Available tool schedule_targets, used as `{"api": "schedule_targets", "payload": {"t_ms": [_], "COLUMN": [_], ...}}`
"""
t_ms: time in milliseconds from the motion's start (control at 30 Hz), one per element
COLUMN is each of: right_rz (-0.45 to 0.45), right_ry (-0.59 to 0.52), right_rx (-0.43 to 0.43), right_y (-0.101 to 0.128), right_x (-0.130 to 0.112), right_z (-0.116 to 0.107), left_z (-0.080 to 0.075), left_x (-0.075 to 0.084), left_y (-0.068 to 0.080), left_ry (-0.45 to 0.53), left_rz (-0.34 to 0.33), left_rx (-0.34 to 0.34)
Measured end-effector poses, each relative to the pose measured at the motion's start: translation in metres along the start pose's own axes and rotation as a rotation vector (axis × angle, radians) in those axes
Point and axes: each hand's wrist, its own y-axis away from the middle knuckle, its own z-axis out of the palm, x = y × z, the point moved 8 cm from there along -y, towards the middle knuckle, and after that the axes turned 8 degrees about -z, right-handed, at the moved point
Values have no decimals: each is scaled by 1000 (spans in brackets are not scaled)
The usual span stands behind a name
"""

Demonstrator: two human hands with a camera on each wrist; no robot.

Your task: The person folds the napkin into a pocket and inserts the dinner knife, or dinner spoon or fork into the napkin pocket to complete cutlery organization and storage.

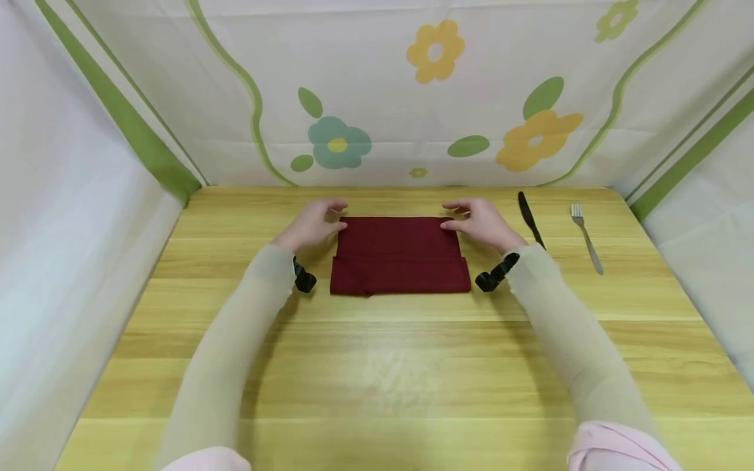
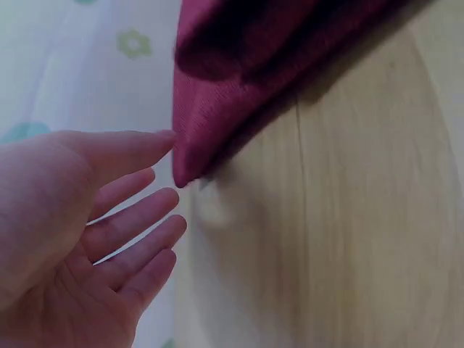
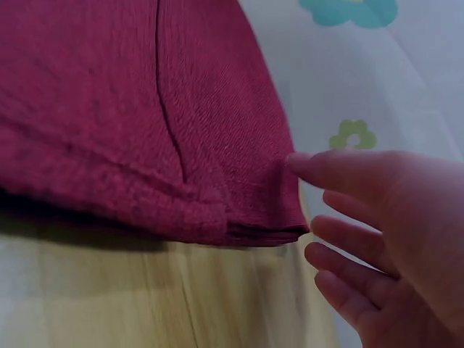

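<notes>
At the far corners of the folded maroon napkin [image 1: 399, 254], my left hand [image 1: 312, 222] and right hand [image 1: 480, 221] rest with fingers loosely spread, thumbs just touching the cloth's edges, gripping nothing. The napkin lies flat at table centre, its long axis running three to nine o'clock, folded lip along the six o'clock side. At two o'clock lie a black knife [image 1: 530, 219] and a fork [image 1: 586, 237], pointing towards twelve. The wooden table [image 1: 377, 366] is walled by flowered fabric [image 1: 412, 91].

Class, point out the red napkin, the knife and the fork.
red napkin [image 1: 399, 255], head view, middle of the folded cloth.
knife [image 1: 529, 218], head view, middle of the dark blade.
fork [image 1: 586, 241], head view, on its handle.
</notes>
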Motion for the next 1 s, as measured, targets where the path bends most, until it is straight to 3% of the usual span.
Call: {"api": "schedule_targets", "payload": {"t_ms": [233, 633, 1000], "right_rz": [24, 6, 78], "right_ry": [13, 95, 72], "right_rx": [-14, -16, -36], "right_y": [-11, -14, -12], "right_x": [4, 4, 8], "right_z": [7, 8, 10], "left_z": [4, 12, 13], "left_x": [-14, -11, -15], "left_y": [-13, -18, -16], "left_ry": [9, -85, 45], "left_rz": [-37, -2, -53], "left_rx": [2, -29, -25]}}
